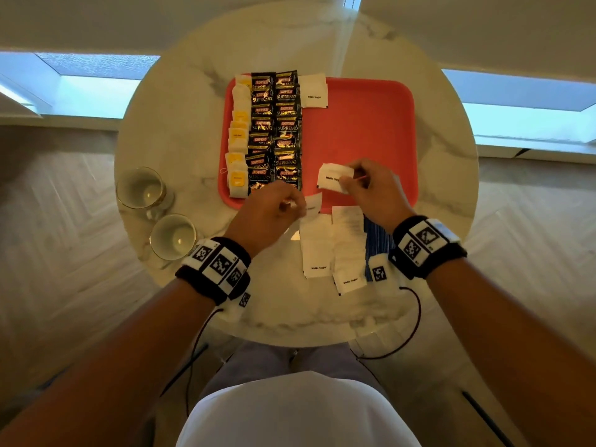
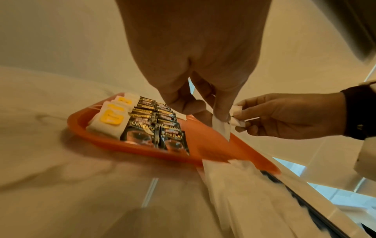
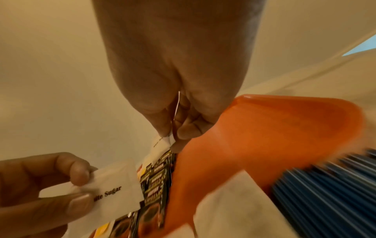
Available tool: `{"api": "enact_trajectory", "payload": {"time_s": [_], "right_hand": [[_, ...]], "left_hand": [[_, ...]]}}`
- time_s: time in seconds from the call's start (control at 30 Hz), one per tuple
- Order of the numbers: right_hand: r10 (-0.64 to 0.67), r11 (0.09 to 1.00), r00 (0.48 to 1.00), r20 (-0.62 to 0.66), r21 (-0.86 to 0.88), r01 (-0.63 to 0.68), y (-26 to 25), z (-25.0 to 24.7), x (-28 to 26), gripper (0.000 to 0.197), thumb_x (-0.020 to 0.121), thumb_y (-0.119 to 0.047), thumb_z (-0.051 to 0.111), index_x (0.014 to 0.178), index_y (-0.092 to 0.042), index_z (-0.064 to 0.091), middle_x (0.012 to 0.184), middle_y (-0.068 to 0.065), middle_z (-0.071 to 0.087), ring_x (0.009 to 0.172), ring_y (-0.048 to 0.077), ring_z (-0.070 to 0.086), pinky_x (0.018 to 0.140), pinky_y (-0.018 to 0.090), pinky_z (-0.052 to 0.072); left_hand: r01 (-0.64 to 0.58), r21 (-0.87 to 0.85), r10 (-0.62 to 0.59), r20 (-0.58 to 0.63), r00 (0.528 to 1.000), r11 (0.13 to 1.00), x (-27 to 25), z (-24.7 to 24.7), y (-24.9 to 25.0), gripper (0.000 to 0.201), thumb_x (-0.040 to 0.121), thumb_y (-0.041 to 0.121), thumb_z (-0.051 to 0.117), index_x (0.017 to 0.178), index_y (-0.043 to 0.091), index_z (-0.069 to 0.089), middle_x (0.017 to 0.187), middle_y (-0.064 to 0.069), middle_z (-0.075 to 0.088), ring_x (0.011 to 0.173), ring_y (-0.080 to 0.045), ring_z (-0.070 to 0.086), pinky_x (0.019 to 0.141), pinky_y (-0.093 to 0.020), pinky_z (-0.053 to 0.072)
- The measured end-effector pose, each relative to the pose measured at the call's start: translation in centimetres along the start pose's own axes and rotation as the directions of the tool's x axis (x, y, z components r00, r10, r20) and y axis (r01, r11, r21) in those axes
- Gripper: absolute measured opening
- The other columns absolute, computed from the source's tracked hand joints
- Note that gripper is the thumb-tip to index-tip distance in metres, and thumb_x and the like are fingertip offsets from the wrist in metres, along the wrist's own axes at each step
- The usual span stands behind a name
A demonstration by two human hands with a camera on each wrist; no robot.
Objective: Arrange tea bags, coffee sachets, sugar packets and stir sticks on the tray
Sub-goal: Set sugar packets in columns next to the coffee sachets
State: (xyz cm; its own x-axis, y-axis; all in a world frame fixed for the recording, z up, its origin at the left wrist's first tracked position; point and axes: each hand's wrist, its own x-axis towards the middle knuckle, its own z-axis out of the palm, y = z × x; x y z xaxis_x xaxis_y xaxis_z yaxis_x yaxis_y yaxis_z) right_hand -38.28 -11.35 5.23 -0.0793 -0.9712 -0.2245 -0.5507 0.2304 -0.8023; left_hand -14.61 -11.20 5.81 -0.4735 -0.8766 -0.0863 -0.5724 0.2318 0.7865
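Note:
A red tray [image 1: 364, 124] holds a column of tea bags [image 1: 238, 137] at its left edge, with two columns of black coffee sachets [image 1: 274, 127] beside them. One white sugar packet [image 1: 313, 91] lies at the tray's far edge. My right hand [image 1: 350, 182] pinches a sugar packet [image 1: 333, 176] over the tray's near part; the right wrist view shows this grip [image 3: 171, 135]. My left hand [image 1: 295, 204] pinches another sugar packet [image 1: 313, 204] at the tray's near rim, which hangs from the fingers [image 2: 220, 128]. Loose sugar packets [image 1: 332, 246] and blue stir sticks [image 1: 377, 240] lie on the table.
The round marble table [image 1: 180, 101] carries two glasses [image 1: 142, 188] [image 1: 172, 237] at its left, close to my left forearm. The tray's right half is bare red plastic. Cables hang from both wristbands over the table's near edge.

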Motion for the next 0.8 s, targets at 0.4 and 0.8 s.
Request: {"api": "enact_trajectory", "payload": {"time_s": [0.4,0.8], "right_hand": [[0.004,0.991,0.996,-0.088,-0.132,-0.015,-1.9,0.1,16.7,0.017,0.087,-0.021,0.074,0.1,-0.013,0.066,0.086,0.0,0.064,0.076,0.011,0.055,0.064,0.016,0.043],[0.124,0.988,0.988,-0.088,-0.087,-0.131,0.4,2.5,22.0,0.03,0.078,-0.023,0.083,0.098,-0.015,0.063,0.088,0.001,0.068,0.076,0.013,0.061,0.07,0.026,0.052]], "left_hand": [[-0.094,0.024,0.096,-0.108,0.99,0.995,10.0,-2.2,-2.5,0.018,0.096,0.011,0.06,0.112,0.014,0.069,0.11,0.003,0.066,0.1,-0.005,0.061,0.086,-0.016,0.05],[-0.086,0.006,0.086,-0.124,0.989,0.996,14.3,-3.0,-4.4,0.019,0.097,0.009,0.059,0.113,0.01,0.068,0.113,-0.002,0.065,0.101,-0.009,0.062,0.086,-0.021,0.053]]}}
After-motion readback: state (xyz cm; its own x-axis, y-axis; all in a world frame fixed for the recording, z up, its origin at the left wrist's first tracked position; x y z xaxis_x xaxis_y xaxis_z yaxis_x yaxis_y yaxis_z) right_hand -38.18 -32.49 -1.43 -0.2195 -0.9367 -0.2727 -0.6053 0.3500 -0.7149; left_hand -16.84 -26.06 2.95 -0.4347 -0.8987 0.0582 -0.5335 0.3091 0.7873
